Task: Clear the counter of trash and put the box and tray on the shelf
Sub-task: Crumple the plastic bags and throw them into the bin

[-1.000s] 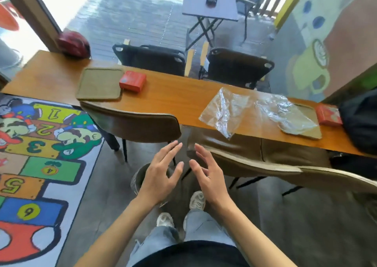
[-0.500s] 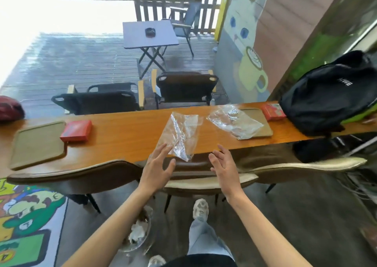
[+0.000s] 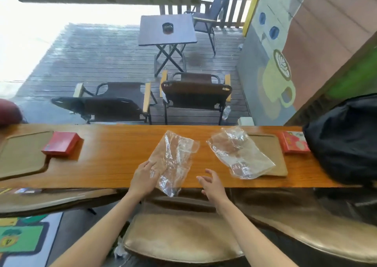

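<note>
On the long wooden counter (image 3: 114, 160) lie two crumpled clear plastic bags. My left hand (image 3: 144, 177) rests on the left edge of the near bag (image 3: 175, 158), fingers touching the plastic; whether it grips is unclear. My right hand (image 3: 211, 182) hovers open just right of that bag, holding nothing. The second bag (image 3: 238, 154) lies partly on a tan tray (image 3: 274, 154), with a red box (image 3: 294, 145) beside it. At the left sits another tan tray (image 3: 20, 154) with a red box (image 3: 62, 144) at its corner.
A black backpack (image 3: 346, 140) sits on the counter's right end. Padded chair backs (image 3: 183, 232) stand between me and the counter. Folding chairs (image 3: 195, 93) and a small table (image 3: 166, 30) are on the deck beyond. A colourful number mat (image 3: 20, 238) covers the floor at left.
I have stepped up to the counter. Both hands rose from below; the left has landed on the near plastic bag, the right has come up beside it.
</note>
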